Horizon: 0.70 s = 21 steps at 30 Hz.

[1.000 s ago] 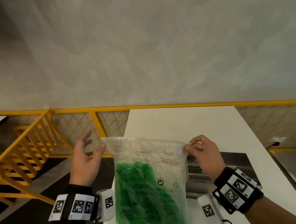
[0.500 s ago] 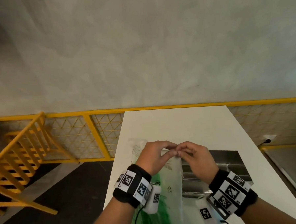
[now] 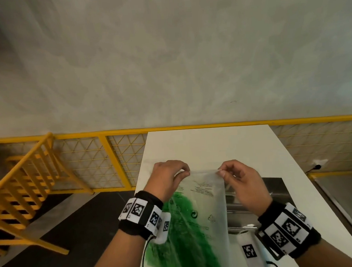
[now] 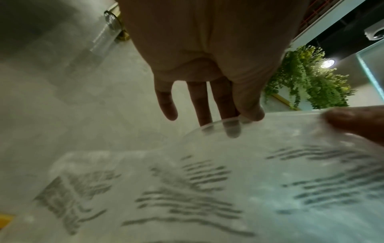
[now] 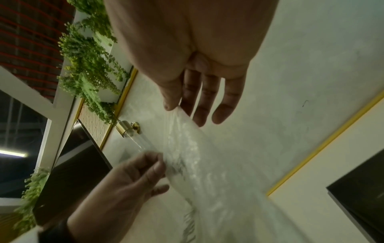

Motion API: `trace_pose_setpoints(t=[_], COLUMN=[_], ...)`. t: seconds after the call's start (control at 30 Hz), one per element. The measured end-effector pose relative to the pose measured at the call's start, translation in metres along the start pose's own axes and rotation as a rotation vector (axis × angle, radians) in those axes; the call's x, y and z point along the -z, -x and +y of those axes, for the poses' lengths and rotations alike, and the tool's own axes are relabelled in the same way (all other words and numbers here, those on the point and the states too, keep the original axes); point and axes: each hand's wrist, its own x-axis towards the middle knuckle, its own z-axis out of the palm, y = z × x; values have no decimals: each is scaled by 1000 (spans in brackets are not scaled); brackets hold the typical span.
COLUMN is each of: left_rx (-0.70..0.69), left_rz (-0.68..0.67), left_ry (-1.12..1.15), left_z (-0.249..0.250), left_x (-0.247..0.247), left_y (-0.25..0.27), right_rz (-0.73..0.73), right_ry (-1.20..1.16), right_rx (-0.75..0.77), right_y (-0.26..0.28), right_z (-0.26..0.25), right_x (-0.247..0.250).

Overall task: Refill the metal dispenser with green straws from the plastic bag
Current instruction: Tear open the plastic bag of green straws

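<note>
A clear printed plastic bag (image 3: 202, 195) hangs upright over the white table, its lower part full of green straws (image 3: 180, 239). My left hand (image 3: 169, 179) pinches the bag's top edge on the left, and my right hand (image 3: 237, 177) pinches the same edge on the right. In the left wrist view thumb and fingers (image 4: 248, 113) clamp the bag (image 4: 249, 172) rim. The right wrist view shows the thumb (image 5: 169, 102) pressed on the bag (image 5: 187, 141). The metal dispenser (image 3: 276, 191) lies behind the bag and my right hand, mostly hidden.
The white table (image 3: 208, 146) runs forward to a grey wall. A yellow mesh railing (image 3: 103, 157) and a yellow stair frame (image 3: 24, 182) stand to the left above a dark floor. A steel counter edge (image 3: 348, 202) is at the right.
A second ago my hands held the bag wide by its corners. They came together at the top middle, and now have drawn apart again, still pinching the top edge.
</note>
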Motion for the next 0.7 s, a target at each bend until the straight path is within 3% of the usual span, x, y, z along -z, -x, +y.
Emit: trace_pose_setpoints(t=[0.27,0.4,0.57,0.7], left_rx=[91,144,271,372], left_rz=[143,229,254,304], left_ry=[-127,-141,69,382], left_z=[-51,-69,-64,-53], left_x=[48,60,46,23], left_y=[30,47,51,53], right_rz=[150,217,213,140], right_ry=[-121,-67,-118,-206], right_rx=[44,73,6,-41], right_y=[7,9,13,19], right_z=[-10,-6,0,0], right_x=[34,53,54,46])
